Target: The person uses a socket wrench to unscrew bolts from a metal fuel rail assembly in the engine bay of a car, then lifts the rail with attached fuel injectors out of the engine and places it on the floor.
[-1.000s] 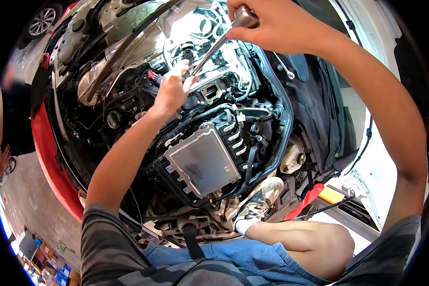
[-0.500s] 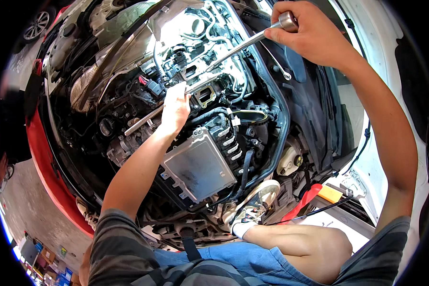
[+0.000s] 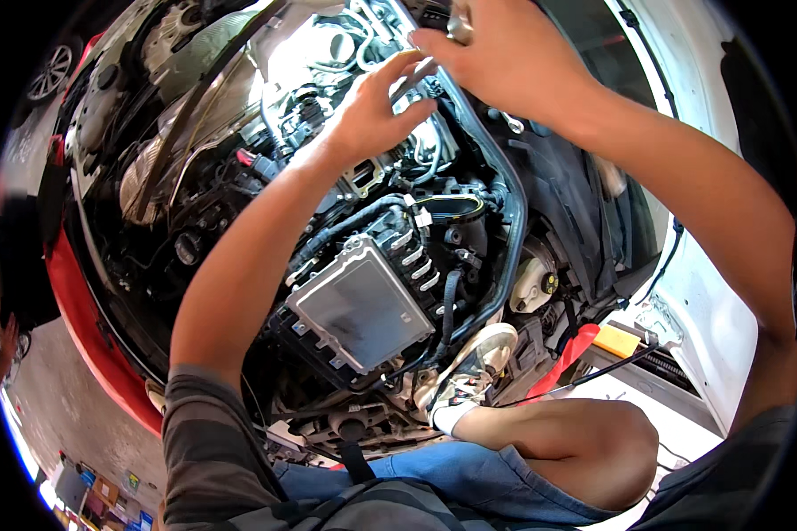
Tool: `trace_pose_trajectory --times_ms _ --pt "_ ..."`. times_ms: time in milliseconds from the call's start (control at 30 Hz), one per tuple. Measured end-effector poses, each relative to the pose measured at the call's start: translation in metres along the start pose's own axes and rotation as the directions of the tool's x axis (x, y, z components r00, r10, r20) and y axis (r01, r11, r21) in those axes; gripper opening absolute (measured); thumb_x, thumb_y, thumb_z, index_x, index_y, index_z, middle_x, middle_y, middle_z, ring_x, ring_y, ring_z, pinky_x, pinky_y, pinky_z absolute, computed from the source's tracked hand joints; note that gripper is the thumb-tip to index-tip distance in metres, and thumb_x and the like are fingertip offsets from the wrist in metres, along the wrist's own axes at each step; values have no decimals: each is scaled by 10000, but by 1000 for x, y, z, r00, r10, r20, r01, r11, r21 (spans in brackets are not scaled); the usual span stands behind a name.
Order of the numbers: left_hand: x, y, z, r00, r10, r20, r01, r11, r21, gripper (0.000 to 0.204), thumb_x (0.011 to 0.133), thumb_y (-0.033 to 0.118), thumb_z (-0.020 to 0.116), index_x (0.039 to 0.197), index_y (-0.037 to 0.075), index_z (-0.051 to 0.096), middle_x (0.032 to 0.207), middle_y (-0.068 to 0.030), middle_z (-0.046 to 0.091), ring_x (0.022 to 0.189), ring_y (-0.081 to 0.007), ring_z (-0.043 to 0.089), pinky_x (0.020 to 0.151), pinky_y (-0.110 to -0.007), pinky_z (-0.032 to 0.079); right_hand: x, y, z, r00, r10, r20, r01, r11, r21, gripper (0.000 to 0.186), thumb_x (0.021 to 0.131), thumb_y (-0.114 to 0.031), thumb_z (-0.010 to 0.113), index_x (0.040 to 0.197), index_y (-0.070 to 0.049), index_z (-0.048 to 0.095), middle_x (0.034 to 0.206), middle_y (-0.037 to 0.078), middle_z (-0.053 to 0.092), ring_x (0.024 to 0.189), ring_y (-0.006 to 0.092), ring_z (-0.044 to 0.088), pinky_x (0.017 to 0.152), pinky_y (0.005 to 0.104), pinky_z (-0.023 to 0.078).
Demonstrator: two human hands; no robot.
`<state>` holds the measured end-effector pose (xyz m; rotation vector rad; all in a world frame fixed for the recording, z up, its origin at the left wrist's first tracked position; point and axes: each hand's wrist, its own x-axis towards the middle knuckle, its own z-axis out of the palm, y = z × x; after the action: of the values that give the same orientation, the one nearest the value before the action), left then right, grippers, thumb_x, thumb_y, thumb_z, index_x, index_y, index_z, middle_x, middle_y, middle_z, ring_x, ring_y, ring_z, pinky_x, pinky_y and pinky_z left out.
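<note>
My right hand [image 3: 509,62], at the top of the view, is closed around a long steel bar tool [image 3: 412,81]. A rounded metal end of it shows between the fingers. My left hand [image 3: 376,111] is beside it, over the engine [image 3: 305,106]. Its fingers curl over the bar's shaft while the thumb points out to the right. The far end of the bar is hidden behind my hands, so I cannot tell what it meets. Brightly lit metal pipes [image 3: 363,35] lie just beyond my left hand.
Nearer me sits a flat silver module [image 3: 363,305] with cables and a black hose [image 3: 452,305]. My shoe [image 3: 478,363] rests inside the engine bay. A white reservoir [image 3: 533,285] is at right, near a red strip [image 3: 562,363]. The red bumper edge [image 3: 88,310] curves at left.
My left hand has risen to the right, from mid-engine up to the bar near my right hand. My right hand has moved left, and the hands are now close together.
</note>
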<state>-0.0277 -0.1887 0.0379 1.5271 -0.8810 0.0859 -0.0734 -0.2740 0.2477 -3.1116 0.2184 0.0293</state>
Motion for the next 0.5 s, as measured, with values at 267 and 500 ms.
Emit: trace_pose_trajectory --times_ms 267,500 --pt "60 -2 47 977 -193 -94 116 844 -524 113 834 85 659 777 30 579 707 33 536 638 -45 461 511 -230 372 20 31 11 975 -168 -144 173 985 26 486 751 -407 697 745 74 629 733 277 627 732 413 637 682 441 514" --pt "32 62 27 893 -270 -361 239 963 -128 255 811 195 619 644 3 626 535 -68 568 521 -94 505 515 -281 396 32 44 6 772 -635 -6 617 752 -233 471 782 -470 619 868 -8 647 696 247 627 767 385 648 714 448 518"
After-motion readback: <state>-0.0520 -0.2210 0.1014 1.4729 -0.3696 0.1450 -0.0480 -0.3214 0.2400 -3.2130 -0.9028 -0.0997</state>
